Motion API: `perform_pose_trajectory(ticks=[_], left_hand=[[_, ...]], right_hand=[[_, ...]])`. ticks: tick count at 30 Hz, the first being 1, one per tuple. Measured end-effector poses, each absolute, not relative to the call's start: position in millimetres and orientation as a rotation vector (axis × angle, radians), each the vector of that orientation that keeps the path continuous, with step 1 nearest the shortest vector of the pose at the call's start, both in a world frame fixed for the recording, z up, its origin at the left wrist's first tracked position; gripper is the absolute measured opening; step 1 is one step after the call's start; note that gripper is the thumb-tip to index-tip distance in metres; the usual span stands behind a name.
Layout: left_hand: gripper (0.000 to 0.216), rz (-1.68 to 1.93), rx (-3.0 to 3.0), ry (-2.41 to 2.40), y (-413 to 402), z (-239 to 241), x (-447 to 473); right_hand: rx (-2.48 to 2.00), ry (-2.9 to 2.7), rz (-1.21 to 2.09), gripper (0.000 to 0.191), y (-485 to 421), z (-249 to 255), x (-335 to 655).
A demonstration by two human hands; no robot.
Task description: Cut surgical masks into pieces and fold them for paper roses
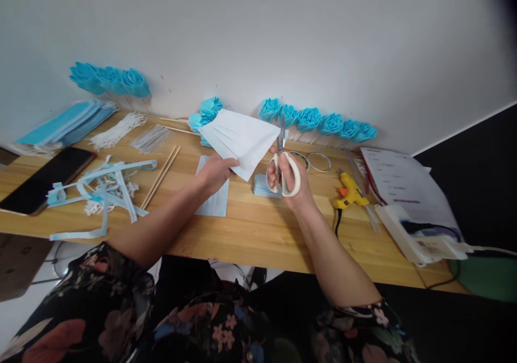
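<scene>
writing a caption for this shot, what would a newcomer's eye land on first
Probably the pale pleated sheet in the left hand, mid-picture, with the white-handled scissors in the right hand at its edge. Next, the bright blue flowers grouped along the wall, and the yellow glue gun toward the right of the table.

The scene is taken in by one camera worn on the person's head, facing forward and down across the counter. The counter is viewed from above its near edge, at close range, with the floral sleeves caught at the bottom. The left hand and right hand are framed near the middle; the upper part is filled by the pale wall.
</scene>
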State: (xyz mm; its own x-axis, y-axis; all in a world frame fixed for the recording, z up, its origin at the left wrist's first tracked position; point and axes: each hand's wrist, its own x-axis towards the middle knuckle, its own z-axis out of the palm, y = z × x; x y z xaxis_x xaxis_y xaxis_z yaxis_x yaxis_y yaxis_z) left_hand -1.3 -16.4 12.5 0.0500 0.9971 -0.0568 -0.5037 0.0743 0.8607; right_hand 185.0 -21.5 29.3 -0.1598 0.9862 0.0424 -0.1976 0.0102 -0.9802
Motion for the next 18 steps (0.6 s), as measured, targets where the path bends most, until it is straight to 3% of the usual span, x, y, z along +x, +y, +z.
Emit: perform_pose_trajectory(ticks=[9,18], left_hand=[[0.067,1.372,0.744,0.798,-16,14,-1],[0.069,1.376,0.757,0.714,-14,13,-3]], right_hand=[[-0.968,-1.233,1.413,0.053,-23,27,182],[-1.006,-1.222,1.476,0.058,-31,28,175]])
